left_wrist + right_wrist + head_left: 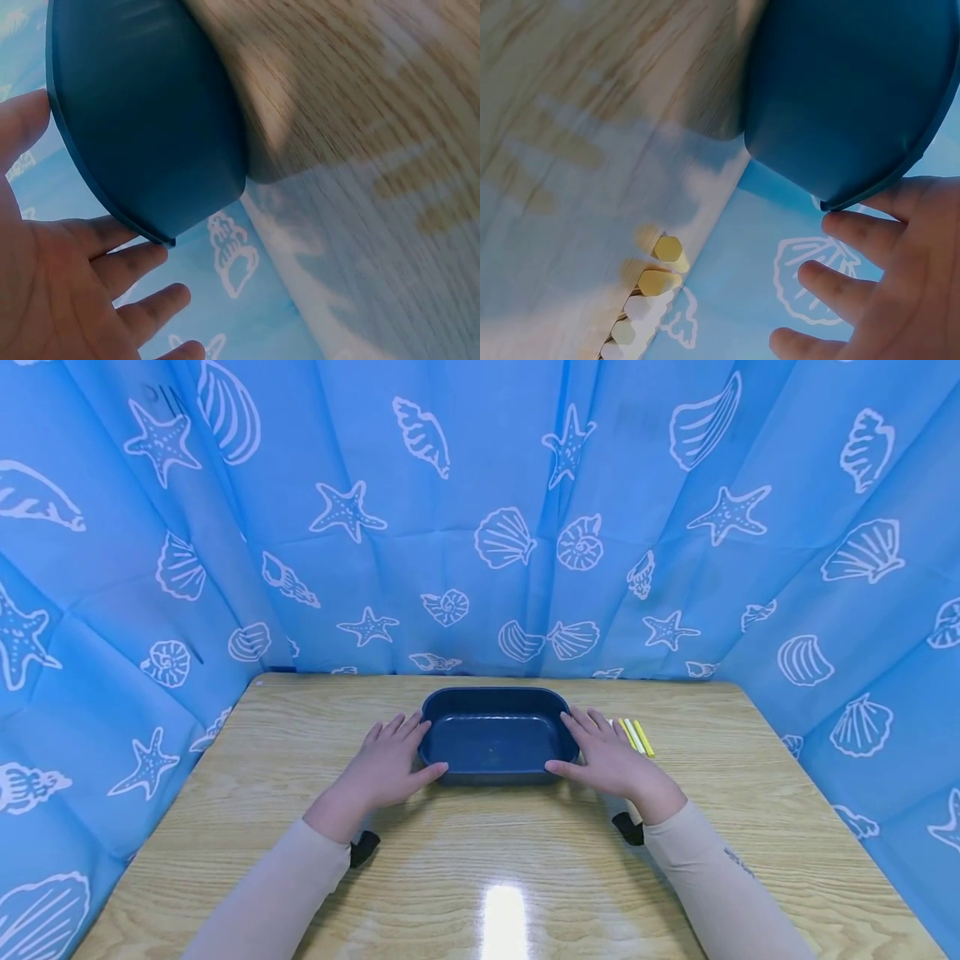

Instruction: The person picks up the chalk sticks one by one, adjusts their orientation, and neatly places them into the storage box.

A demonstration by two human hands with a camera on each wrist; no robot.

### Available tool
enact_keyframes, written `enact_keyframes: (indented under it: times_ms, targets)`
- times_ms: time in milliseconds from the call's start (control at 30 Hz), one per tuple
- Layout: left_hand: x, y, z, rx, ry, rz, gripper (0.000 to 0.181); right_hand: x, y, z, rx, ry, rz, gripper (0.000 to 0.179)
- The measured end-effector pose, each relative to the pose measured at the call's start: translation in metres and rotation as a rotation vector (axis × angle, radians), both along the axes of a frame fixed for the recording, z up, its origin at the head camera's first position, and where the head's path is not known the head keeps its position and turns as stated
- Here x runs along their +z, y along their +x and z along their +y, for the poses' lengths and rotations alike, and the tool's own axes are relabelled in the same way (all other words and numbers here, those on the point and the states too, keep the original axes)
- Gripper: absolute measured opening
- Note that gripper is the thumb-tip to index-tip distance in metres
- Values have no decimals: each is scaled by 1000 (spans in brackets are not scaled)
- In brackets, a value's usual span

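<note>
A dark blue, rounded rectangular basin (498,743) stands on the table with nothing inside. At its left end, my left hand (390,764) touches the rim with fingers spread and mostly straight. My right hand (611,760) does the same at the right end, thumb by the near corner. From the left wrist, the thumb and index finger (105,232) lie against the basin's rim, the other fingers free beside it. In the right wrist view, the fingertips (840,223) are right at the rim, and the thumb is hidden.
Several yellow and white sticks (639,737) lie side by side just beyond my right hand, partly hidden by it; the right wrist view shows their six-sided ends. A wood-grain table (450,868) lies below. Blue curtains (480,468) with white shells and starfish hang behind and at both sides.
</note>
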State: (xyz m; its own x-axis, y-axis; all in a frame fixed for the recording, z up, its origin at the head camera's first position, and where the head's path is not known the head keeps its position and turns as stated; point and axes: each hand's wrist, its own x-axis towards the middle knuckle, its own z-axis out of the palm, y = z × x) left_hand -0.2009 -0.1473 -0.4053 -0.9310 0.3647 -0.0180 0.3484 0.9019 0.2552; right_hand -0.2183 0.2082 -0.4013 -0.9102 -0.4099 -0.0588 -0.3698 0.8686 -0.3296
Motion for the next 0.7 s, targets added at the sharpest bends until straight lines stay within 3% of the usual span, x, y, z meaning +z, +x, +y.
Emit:
enact_keyframes:
  times_ms: [700]
  targets:
    - [0, -2, -4, 9, 41, 15, 87, -3, -3, 4, -2, -29, -4, 100]
